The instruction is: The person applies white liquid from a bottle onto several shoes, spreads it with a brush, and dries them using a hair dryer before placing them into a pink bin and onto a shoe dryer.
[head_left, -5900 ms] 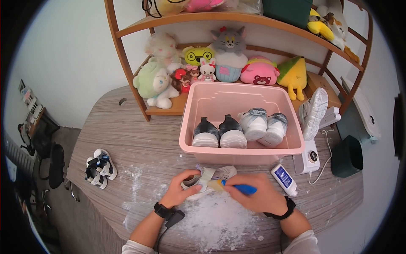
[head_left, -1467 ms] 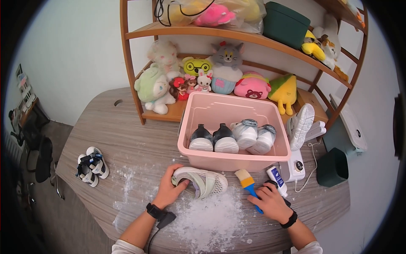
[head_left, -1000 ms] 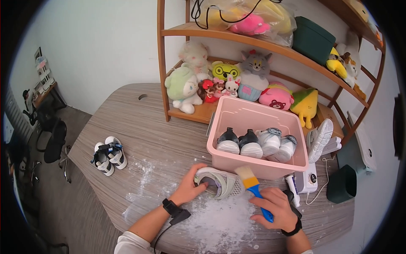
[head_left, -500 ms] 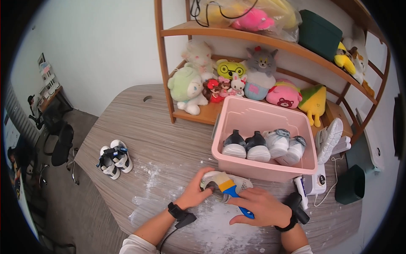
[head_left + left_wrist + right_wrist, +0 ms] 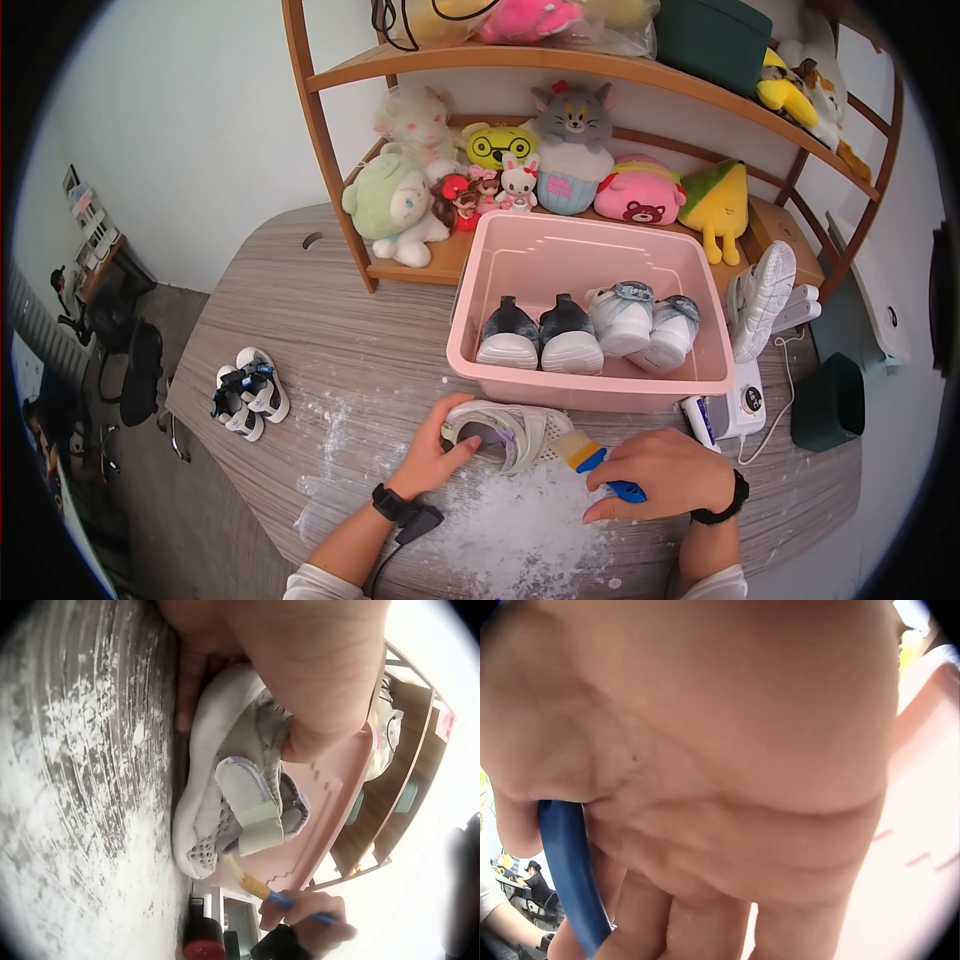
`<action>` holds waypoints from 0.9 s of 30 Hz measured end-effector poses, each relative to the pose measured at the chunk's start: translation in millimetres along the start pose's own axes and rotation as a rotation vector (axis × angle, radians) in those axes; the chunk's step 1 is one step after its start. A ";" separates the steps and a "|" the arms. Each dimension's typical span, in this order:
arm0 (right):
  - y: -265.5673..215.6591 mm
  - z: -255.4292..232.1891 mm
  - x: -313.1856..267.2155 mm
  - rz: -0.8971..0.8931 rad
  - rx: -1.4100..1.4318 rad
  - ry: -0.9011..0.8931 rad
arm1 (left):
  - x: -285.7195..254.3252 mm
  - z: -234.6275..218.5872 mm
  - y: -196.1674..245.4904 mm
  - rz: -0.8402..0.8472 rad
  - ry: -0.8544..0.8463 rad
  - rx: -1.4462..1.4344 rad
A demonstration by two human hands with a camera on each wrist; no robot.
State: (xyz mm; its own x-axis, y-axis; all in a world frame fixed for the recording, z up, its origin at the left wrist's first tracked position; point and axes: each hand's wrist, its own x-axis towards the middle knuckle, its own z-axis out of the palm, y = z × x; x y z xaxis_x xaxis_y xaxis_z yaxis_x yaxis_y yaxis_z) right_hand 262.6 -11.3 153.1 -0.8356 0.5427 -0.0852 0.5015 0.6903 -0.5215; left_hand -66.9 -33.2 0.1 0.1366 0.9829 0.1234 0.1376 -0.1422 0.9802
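In the head view my left hand (image 5: pixel 432 458) grips a light grey-and-white shoe (image 5: pixel 525 432) by its heel, the thumb inside the opening. The shoe has a pale green strap and a perforated toe, which points right. My right hand (image 5: pixel 680 475) pinches the blue handle of a flat paintbrush (image 5: pixel 628 490). Its pale bristles meet the toe in the head view. From the left wrist, the bristle tips of the brush (image 5: pixel 255 887) appear right by the toe of the upright shoe (image 5: pixel 206 765). The right wrist view shows the blue handle (image 5: pixel 570 870) between thumb and fingers.
White powder (image 5: pixel 520 525) covers the table under the hands. A pink bin (image 5: pixel 600 390) with two pairs of shoes stands behind. Small shoes (image 5: pixel 250 393) sit left; a white bottle (image 5: pixel 698 422), a white shoe-drying device (image 5: pixel 740 400) and a dark green bin (image 5: pixel 830 400) are right.
The right hand has brought the brush from beside the bottle over the shoe's opening, then right to the toe. The left hand keeps holding the shoe. The head view has shifted about.
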 end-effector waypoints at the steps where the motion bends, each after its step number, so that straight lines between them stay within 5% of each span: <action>1: 0.6 -0.6 -1.2 0.028 0.022 -0.013 | 0.4 -0.7 0.2 0.001 -0.002 0.000; 5: -3.6 -9.3 -3.6 0.152 -0.043 -0.137 | 3.9 -4.0 1.9 0.135 -0.086 0.007; 10: -3.0 -5.5 -0.1 -0.060 0.051 0.203 | 5.4 -5.5 10.1 0.214 -0.196 0.172; 18: 2.1 -0.2 3.7 -0.052 0.037 0.058 | 0.5 0.0 2.8 -0.009 -0.149 -0.058; 27: 0.1 -6.4 -3.1 0.000 0.068 0.050 | -1.3 -1.7 4.0 0.019 -0.130 0.023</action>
State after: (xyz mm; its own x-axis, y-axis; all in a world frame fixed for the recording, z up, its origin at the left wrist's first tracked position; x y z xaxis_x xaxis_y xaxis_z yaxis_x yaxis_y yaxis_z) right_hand 266.7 -9.8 158.8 -0.8228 0.5667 -0.0437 0.4833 0.6571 -0.5785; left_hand -68.2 -34.8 4.1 0.2651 0.9568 0.1190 0.1565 -0.1644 0.9739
